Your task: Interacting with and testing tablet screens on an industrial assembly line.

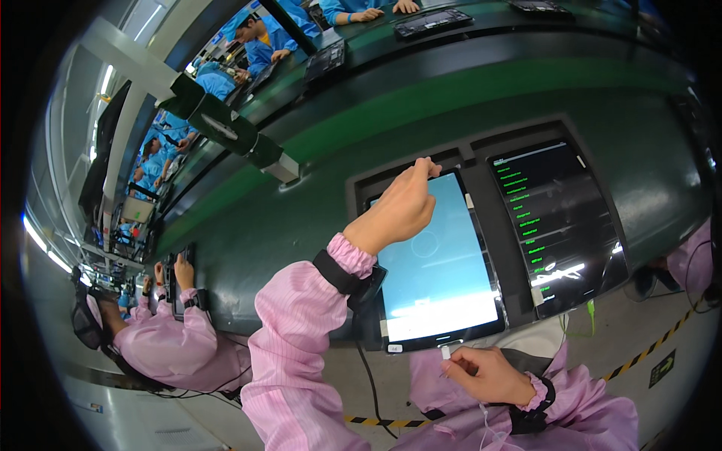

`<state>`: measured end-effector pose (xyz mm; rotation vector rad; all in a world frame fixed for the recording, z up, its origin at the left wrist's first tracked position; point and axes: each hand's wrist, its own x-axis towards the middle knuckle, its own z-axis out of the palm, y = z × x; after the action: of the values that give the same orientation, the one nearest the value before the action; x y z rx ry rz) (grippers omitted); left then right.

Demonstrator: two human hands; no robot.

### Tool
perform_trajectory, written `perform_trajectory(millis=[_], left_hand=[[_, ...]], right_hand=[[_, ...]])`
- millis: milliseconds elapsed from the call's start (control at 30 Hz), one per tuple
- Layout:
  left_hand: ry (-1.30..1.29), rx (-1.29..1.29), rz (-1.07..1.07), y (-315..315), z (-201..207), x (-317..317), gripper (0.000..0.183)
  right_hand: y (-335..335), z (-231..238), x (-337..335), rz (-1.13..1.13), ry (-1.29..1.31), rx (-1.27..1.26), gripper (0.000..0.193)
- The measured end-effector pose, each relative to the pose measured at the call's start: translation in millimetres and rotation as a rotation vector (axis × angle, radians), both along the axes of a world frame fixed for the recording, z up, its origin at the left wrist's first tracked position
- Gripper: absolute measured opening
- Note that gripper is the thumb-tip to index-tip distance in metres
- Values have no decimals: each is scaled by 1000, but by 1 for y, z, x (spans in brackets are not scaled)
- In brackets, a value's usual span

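**Green lettering (529, 223) glows down a dark tablet (583, 229)!**

And there's the biggest block of text in view: short bright-green lines, one under another, running down the left side of that black screen, with the top line set against a paler strip. Over to the lit tablet (444, 278), and a little white label (395, 348) sits on its lower left corner, dark marks on it, tiny! Down at the right, on the grey floor (635, 349), here's a dark sign (662, 369) with a yellow-green arrow. And far lower left, a small blue-and-white label (96, 407), too small to read.
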<state>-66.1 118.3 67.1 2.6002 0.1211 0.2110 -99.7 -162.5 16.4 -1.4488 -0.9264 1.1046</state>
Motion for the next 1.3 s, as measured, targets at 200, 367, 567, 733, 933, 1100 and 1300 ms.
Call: perform_trajectory(millis=[200, 367, 567, 733, 933, 1100, 1300], left_hand=[[90, 107, -86, 3, -1, 0, 33], [88, -10, 19, -9, 36, -30, 36], [11, 8, 311, -8, 23, -82, 60], [37, -467, 449, -13, -4, -115, 109], [15, -607, 405, -16, -20, -128, 137], [149, -357, 350, -15, -17, -127, 137], [160, -330, 276, -14, -13, -118, 135]], right_hand=[[3, 3, 8, 68, 34, 15, 17], [5, 2, 15, 107, 65, 27, 17], [8, 0, 21, 170, 80, 46, 22], [6, -9, 27, 299, 82, -13, 26], [5, -10, 25, 279, 55, 0, 18], [5, -9, 24, 232, 171, 39, 16], [-10, -34, 5, 218, -61, 339, 20]])
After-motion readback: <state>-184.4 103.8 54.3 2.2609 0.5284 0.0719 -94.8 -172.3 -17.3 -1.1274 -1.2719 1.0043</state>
